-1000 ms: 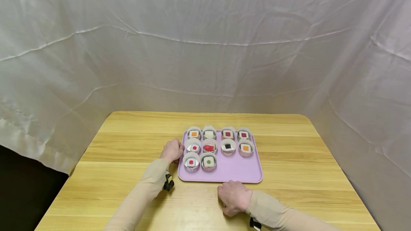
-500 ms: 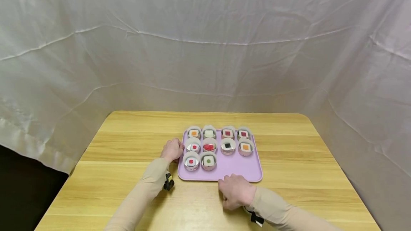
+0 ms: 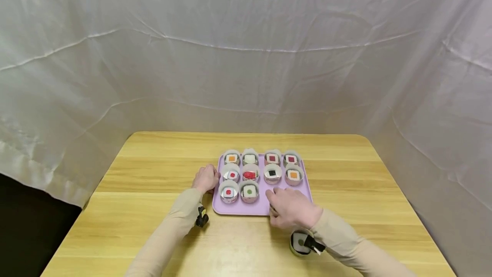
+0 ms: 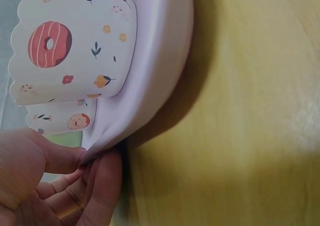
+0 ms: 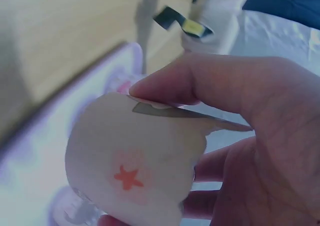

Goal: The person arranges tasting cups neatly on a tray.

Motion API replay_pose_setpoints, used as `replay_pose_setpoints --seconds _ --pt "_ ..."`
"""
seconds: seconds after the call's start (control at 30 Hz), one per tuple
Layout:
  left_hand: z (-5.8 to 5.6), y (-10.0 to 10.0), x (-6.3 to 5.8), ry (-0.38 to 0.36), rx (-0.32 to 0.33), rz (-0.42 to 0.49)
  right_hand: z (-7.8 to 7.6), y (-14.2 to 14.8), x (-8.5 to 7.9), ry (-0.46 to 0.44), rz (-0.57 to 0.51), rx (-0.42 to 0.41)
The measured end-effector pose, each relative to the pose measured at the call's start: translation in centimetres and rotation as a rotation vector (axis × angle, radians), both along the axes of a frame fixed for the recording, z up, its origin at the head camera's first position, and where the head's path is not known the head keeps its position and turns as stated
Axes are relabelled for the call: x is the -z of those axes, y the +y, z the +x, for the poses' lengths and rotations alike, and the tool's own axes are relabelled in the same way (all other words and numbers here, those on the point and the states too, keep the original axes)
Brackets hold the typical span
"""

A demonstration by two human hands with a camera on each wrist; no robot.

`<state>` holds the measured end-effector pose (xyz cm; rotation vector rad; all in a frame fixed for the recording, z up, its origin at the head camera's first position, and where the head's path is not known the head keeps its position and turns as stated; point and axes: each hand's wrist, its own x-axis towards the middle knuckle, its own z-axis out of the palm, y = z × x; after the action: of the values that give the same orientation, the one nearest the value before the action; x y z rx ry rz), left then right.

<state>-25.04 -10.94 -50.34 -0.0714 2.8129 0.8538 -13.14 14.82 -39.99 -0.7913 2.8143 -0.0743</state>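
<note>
My left hand (image 3: pixel 206 178) pinches the left rim of a lilac tray (image 3: pixel 240 210) between thumb and fingers, as the left wrist view shows. My right hand (image 3: pixel 292 208) is over the tray's front edge. In the right wrist view it grips a white paper baking cup (image 5: pixel 125 151) with an orange starfish print, thumb on one side and fingers on the other. What lies inside that cup is hidden. Several paper cups stand in rows on the tray, most with toy sushi rolls, such as the green-centred roll (image 3: pixel 250 192) at the front and the black-centred roll (image 3: pixel 272 173).
Another cup with a green-centred roll (image 3: pixel 299 242) stands on the wooden table (image 3: pixel 153 161) beneath my right wrist. A flower-and-donut-print cup (image 4: pixel 75 46) is close inside the tray's rim. Pale cloth (image 3: pixel 246 76) hangs around the table's back and sides.
My right hand has moved forward from the table to over the tray's front edge, carrying its cup. A cup on the table now shows under the wrist. The left hand stays.
</note>
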Motion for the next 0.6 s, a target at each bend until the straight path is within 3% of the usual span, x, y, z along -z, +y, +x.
replay_pose_setpoints --seconds 0.17,0.4,0.6 --pt "-0.1 0.0 -0.1 -0.006 0.002 -0.007 -1.0 0.8 -1.1 0.057 -0.086 -0.041" --pt "0.0 0.0 -0.1 0.002 0.000 -0.011 -2.0 1.8 -1.8 0.251 -0.173 -0.153" --pt "0.0 0.0 -0.2 0.001 -0.005 -0.008 -2.8 2.5 -2.1 0.276 -0.231 -0.169"
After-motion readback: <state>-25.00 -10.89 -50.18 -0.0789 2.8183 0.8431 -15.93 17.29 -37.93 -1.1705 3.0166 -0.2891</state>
